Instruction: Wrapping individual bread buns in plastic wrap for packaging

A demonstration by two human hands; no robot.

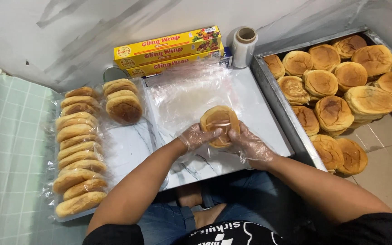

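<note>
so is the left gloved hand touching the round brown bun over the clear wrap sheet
Touching. The head view shows the left hand in a clear plastic glove with fingertips pressed on the round brown bun; the right hand grips its other side.

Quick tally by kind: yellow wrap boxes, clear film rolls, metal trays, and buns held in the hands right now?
Yellow wrap boxes: 2
Clear film roll: 1
Metal tray: 1
Held bun: 1
Total: 5
</note>
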